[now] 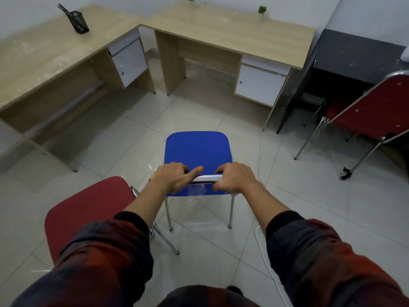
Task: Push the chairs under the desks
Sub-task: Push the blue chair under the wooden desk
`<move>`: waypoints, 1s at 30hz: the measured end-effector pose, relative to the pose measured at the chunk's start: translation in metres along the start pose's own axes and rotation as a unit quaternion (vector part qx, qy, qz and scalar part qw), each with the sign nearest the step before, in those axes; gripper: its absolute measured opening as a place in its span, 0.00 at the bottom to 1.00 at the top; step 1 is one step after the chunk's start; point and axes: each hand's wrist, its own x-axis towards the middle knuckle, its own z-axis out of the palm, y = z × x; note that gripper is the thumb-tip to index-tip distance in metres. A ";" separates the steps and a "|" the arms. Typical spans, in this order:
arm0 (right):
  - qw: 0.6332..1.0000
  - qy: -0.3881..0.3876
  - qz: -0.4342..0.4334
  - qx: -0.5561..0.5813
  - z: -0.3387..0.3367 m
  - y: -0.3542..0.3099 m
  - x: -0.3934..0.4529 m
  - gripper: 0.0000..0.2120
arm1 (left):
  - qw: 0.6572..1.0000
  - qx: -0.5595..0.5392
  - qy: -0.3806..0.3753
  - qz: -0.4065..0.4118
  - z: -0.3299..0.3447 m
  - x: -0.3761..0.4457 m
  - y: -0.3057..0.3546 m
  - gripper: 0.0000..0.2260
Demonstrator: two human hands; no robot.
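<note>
A blue chair (198,149) with chrome legs stands on the tiled floor in front of me, its seat facing the far wooden desk (232,32). My left hand (171,178) grips the top of its backrest, thumb stretched along the rail. My right hand (234,177) grips the same rail beside it. A red chair (88,209) stands at my lower left, near the left wooden desk (44,54). Another red chair (374,114) sits at the right, partly under a black desk (358,52).
A black pen holder (78,21) stands on the left desk. Two small plants (262,11) sit on the far desk. White drawer units hang under both wooden desks. A white cable (265,262) runs across the floor at my right.
</note>
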 end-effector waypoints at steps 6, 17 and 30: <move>1.000 0.014 -0.021 0.011 -0.006 0.012 0.002 0.21 | 0.998 0.026 -0.010 -0.049 0.004 0.009 0.014 0.33; 0.999 -0.002 -0.035 -0.001 -0.038 0.063 0.026 0.21 | 0.997 0.017 -0.014 -0.072 0.005 0.044 0.060 0.34; 0.998 0.046 -0.050 0.009 -0.029 0.035 0.057 0.19 | 0.996 0.032 0.021 -0.082 -0.017 0.066 0.014 0.30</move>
